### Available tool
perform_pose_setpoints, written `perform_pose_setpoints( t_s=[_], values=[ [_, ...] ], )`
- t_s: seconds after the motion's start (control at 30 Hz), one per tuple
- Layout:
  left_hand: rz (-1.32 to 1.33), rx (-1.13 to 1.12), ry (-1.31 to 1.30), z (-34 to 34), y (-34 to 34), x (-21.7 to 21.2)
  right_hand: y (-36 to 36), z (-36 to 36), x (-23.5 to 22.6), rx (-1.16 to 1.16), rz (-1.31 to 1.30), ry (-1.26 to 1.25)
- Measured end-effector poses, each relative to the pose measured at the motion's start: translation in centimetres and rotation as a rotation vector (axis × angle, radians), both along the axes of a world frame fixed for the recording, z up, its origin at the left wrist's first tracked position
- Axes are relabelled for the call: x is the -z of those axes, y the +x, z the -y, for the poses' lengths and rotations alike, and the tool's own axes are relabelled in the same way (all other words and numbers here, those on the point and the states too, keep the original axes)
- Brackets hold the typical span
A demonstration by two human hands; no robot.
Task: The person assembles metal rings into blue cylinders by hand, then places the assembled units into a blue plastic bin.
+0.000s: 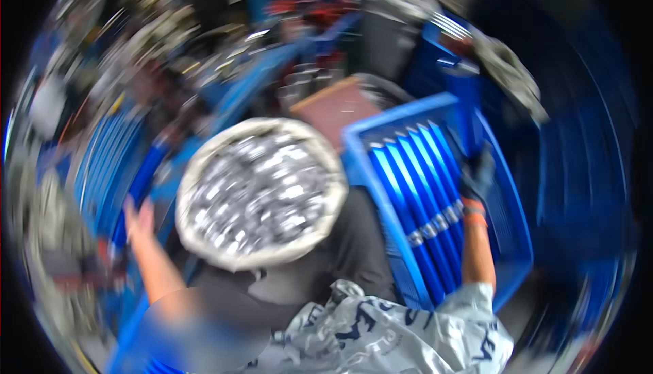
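My right hand, in a dark glove with an orange band at the wrist, is closed around the lower end of a blue tube above the right side of a blue crate. Inside that crate several shiny blue tubes lie side by side, with silvery bands across them. My bare left hand is at the left, its blurred fingers apart beside another slanting blue tube; whether they touch is unclear. Between my hands, a round container with a pale cloth rim holds many small shiny metal pieces.
A brown board lies beyond the round container. Blue ribbed shapes stand at the far left, and a blue bar runs diagonally behind. The cluttered background is smeared by motion. A printed grey plastic covering spreads near my body.
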State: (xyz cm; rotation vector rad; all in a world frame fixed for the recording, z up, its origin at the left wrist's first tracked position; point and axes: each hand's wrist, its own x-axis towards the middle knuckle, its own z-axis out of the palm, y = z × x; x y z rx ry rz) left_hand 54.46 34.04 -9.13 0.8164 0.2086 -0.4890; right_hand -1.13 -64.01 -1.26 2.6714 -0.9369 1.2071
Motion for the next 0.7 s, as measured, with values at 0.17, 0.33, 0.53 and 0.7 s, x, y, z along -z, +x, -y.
perform_pose_setpoints(
  t_s=[0.17,0.33,0.53,0.7],
  values=[
    [0.045,-0.532,0.467,6.3,-4.8,4.8,-9.6,9.2,4.8,0.403,-0.141,-0.110],
    [0.001,-0.626,0.912,6.0,-13.7,1.4,-10.6,15.7,12.0,0.531,-0.149,0.118],
    [-0.029,-0.577,1.279,9.4,-24.5,-1.7,-13.4,21.0,17.5,0.491,-0.266,0.106],
    [0.266,-0.442,1.797,14.5,-30.9,-1.9,-13.1,25.5,21.5,0.536,-0.431,0.113]
  ],
)
